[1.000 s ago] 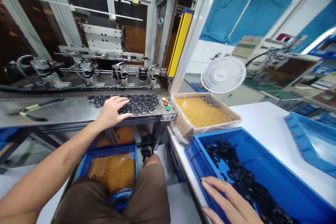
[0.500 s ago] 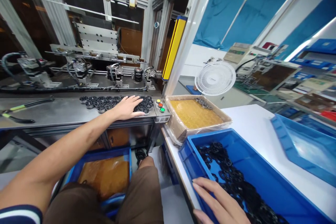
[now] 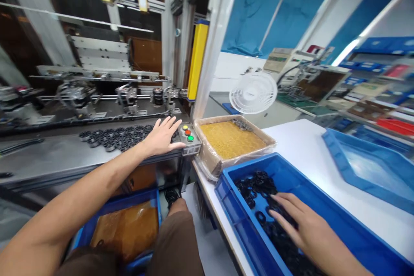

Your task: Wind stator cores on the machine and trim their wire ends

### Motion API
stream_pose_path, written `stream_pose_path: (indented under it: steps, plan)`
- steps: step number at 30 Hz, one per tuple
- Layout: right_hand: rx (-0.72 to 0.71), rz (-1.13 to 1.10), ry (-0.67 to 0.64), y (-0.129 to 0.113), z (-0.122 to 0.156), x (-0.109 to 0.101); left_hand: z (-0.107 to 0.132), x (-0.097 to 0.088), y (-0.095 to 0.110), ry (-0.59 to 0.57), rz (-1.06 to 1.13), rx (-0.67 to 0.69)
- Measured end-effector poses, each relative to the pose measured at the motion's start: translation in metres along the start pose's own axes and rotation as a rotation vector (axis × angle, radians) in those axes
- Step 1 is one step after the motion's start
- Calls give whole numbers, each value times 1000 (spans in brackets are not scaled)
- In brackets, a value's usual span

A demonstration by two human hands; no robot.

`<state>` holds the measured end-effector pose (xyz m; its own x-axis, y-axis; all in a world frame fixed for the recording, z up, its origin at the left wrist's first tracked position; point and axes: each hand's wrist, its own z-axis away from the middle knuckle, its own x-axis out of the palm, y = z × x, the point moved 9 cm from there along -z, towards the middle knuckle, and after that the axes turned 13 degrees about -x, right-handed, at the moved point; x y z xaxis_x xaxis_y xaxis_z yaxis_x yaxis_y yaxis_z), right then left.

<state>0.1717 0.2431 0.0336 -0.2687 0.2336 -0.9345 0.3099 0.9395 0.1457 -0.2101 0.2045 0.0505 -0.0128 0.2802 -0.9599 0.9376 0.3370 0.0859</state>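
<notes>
My left hand (image 3: pixel 163 136) is stretched flat with fingers spread, over the right end of a cluster of black rings (image 3: pixel 111 139) on the metal bench. Its fingertips lie beside a small control box (image 3: pixel 191 148) with yellow, red and green buttons. Over on the right, my right hand (image 3: pixel 300 220) reaches down into a blue bin (image 3: pixel 326 207). The hand's fingers are extended, with a gap between them and the thumb, just above loose black rings (image 3: pixel 258 183) piled along the bin's near side. Whether the fingertips touch a ring is hard to tell.
A plastic-lined carton (image 3: pixel 233 140) with a yellow-brown surface stands behind the bin. A white fan (image 3: pixel 253 92) is beyond it. A yellow light guard (image 3: pixel 198 60) borders the machine (image 3: pixel 103 58). Another blue tray (image 3: pixel 368 168) lies at right; a blue crate (image 3: pixel 158 211) sits by my legs.
My right hand has moved from the bin's near edge to inside it, above the rings. My left hand has slid right along the rings toward the control box. The view has turned slightly right.
</notes>
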Motion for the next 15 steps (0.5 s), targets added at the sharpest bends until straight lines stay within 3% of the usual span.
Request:
stream_pose_path:
  steps: [3,6,10,15]
  plan:
    - [202,-127,-398,20,32,56,-29,-18,61,49,13,121]
    - [256,-296,-580,3,48,90,-75,-17,131,41,20,249]
    - [299,-375,-745,-8,59,119,-147,22,206,-93,-8,308]
    - [387,-365,-775,6,83,152,-214,87,257,-234,-17,244]
